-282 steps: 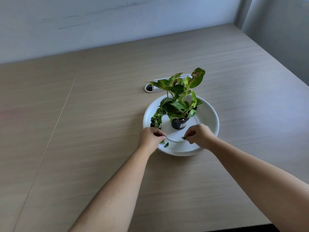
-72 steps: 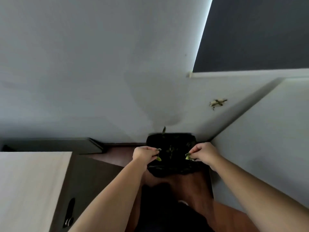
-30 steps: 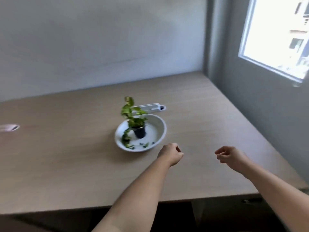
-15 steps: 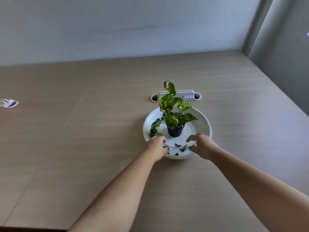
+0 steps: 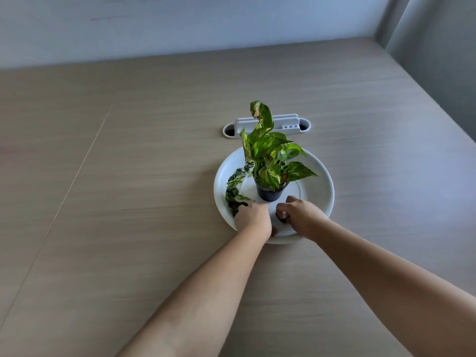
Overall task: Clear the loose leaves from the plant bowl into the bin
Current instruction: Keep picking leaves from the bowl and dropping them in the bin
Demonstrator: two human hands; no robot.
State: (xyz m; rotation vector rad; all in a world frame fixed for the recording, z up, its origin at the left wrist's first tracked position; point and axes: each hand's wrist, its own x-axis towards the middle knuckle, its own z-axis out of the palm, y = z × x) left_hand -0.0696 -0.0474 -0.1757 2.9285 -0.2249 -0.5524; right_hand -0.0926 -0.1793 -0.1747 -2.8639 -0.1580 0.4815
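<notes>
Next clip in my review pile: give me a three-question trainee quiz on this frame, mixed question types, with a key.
1. True or false: both hands are inside the white bowl.
2. Where does the black pot stand? A) on the bare table B) in the bowl's middle C) in the bin
3. Fill in: the pile of loose leaves lies on the bowl's ___ side in the picture.

Key: 1 true, left hand and right hand both reach in; 2 B; 3 left.

Wall: pale blue-grey wall (image 5: pixel 180 24), top of frame.
Bench: light woodgrain bench (image 5: pixel 128 176), seam at left.
Curtain: grey curtain (image 5: pixel 438 55), upper right.
</notes>
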